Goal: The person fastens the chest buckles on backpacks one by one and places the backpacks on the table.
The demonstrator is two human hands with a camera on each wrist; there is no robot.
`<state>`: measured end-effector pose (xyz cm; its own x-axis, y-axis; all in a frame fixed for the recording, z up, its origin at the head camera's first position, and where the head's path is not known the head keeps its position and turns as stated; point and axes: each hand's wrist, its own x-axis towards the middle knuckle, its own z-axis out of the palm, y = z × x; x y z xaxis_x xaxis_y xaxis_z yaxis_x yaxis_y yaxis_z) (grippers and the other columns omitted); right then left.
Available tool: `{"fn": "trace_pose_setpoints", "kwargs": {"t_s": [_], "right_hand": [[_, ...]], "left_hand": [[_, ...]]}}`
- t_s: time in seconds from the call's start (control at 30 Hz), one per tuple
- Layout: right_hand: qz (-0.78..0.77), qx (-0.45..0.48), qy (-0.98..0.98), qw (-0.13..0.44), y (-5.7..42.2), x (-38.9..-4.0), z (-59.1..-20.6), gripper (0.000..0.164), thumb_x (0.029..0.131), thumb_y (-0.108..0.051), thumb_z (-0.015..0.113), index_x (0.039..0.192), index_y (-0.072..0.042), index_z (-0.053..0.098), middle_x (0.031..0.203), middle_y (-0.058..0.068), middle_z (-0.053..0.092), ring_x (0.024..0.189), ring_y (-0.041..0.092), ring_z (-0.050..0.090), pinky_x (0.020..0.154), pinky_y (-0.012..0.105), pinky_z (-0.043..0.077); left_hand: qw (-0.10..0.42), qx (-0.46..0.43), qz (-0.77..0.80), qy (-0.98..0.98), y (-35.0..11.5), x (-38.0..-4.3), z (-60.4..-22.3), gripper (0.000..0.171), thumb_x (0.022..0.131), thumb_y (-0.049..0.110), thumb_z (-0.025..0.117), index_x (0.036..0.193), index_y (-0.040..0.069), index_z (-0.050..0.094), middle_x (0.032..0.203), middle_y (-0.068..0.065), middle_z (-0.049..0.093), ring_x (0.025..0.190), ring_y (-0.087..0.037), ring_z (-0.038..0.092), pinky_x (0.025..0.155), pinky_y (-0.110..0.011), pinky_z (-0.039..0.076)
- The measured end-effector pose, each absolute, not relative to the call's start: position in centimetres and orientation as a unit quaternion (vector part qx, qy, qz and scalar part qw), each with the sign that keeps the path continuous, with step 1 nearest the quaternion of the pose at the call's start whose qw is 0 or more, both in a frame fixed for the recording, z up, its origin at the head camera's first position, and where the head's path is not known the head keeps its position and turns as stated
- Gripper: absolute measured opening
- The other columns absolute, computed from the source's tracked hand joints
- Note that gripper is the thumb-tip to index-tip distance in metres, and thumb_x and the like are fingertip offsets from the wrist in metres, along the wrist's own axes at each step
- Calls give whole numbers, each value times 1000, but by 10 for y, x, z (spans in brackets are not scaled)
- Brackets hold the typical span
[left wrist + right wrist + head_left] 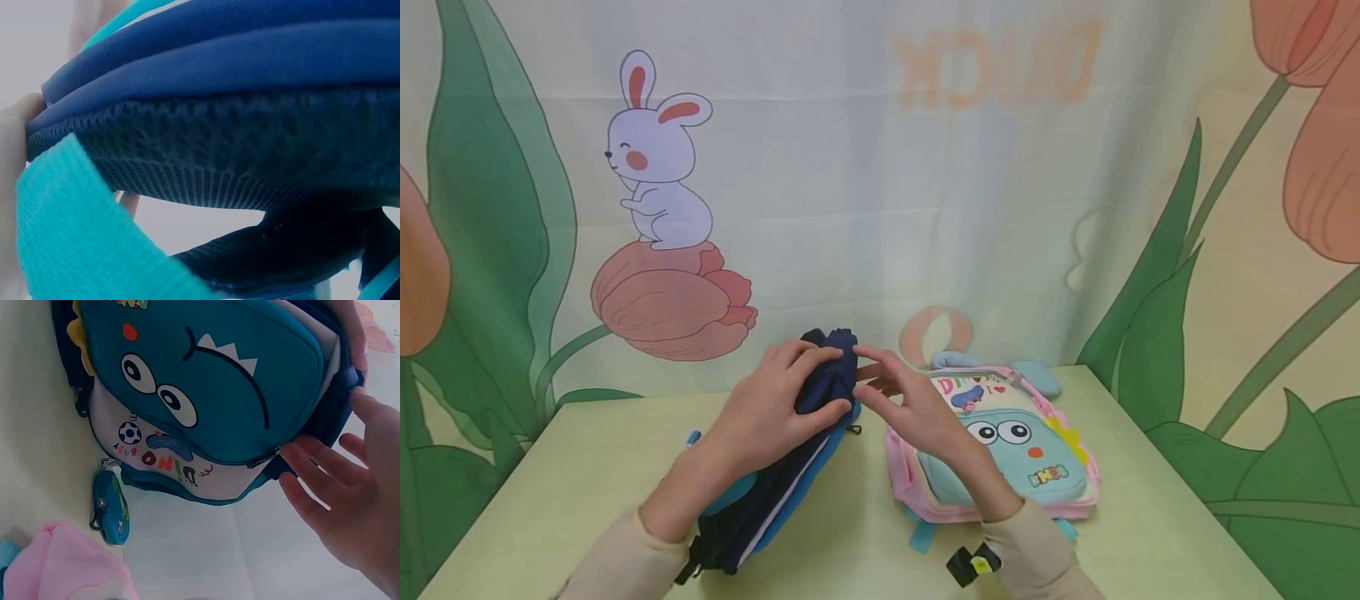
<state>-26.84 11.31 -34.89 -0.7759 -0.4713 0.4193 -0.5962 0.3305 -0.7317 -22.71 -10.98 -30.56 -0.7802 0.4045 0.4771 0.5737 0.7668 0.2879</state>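
Left hand (778, 408), fingers curled, gripped the navy dinosaur backpack (212, 412) between both hands; right hand (921, 408), fingers spread, just touched it! Right of those fingers, a pink cartoon backpack (1000, 475) lay.

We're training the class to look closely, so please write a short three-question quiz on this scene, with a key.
1. True or false: the left hand grips the blue bag.
2. Name the small thing hanging from the blue bag in the right wrist view.
3. In the head view, where is the pink bag? A: left of the blue bag. B: right of it.

Key: 1. True. 2. A pouch. 3. B.
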Motion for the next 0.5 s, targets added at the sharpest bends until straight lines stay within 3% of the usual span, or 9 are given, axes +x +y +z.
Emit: {"fn": "trace_pose_setpoints", "kwargs": {"t_s": [0.2, 0.5], "right_hand": [[486, 313, -815, 41, 115, -267, -351, 51, 101, -31, 59, 149, -30, 41, 128, 3, 66, 112, 17, 66, 96, 38, 52], [508, 302, -806, 31, 123, -267, -359, 58, 99, -18, 60, 152, -22, 37, 134, 11, 62, 114, 26, 65, 95, 42, 52]], "left_hand": [[175, -274, -231, -917, -110, -222, -312, 63, 90, 54, 66, 143, 24, 50, 138, -4, 49, 124, -25, 46, 90, -46, 54], [133, -307, -248, -909, -119, -211, -316, 69, 91, 53, 66, 149, 25, 43, 151, 0, 39, 142, -27, 38, 103, -49, 48]]}}
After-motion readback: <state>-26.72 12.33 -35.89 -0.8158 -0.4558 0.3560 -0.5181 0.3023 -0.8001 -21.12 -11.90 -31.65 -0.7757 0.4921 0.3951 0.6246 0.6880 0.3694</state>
